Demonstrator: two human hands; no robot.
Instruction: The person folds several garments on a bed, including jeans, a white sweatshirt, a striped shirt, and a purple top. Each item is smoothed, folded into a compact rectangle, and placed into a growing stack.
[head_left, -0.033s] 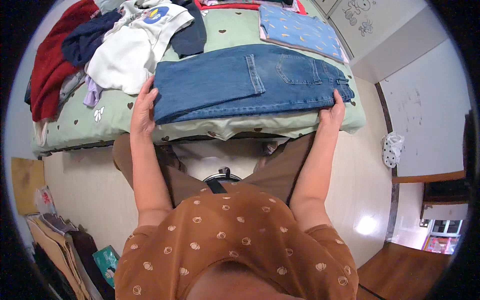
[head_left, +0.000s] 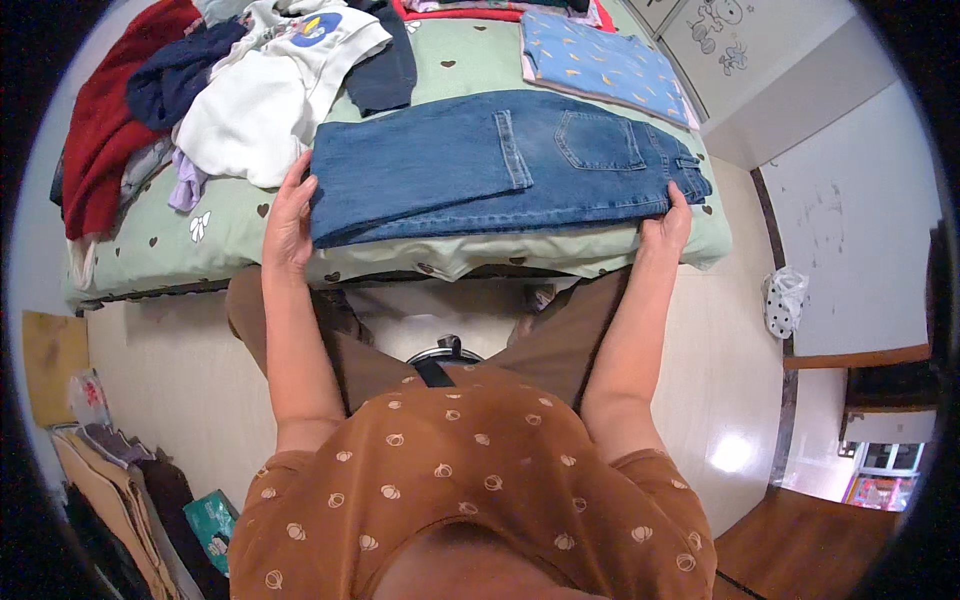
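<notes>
Bed [head_left: 460, 45]: under the jeans and beyond the grip. Pale green sheet, printed with brown hearts and white bows.

White panel [head_left: 850, 220]: well right of the grip, dark scuff marks on it. Pale door [head_left: 740, 60]: beyond the right hand [head_left: 667, 225], grey line-drawn cartoon figures on it.

Jeans [head_left: 420, 170]: on the near edge of the bed, spanning left hand [head_left: 290, 225] to right. Blue, folded lengthwise; leg hem laid back over mid-length, back pocket up, waistband at the right-hand end. Pocket shows stitching.

Red garment [head_left: 125, 130]: in the pile left of the left hand. White top [head_left: 245, 115]: same pile, just beyond the left hand, lower edge close to its fingertips. Blue oval print with a yellow shape; can't tell if it has lettering.

Blue folded cloth [head_left: 600, 60]: beyond the right hand, apart from the jeans, small yellow motifs. Navy garment [head_left: 185, 75]: pile, left of the white top.

Left hand: at the folded-leg end, thumb apart from fingers. Right: thumb on denim near the waistband, fingers mostly hidden. Can't tell if either pinches.

Spotted bag [head_left: 785, 300]: right of the right hand. Green pack [head_left: 212, 525]: well below the left hand, pale print too small to read. Lilac cloth [head_left: 186, 185]: left of the left hand.
</notes>
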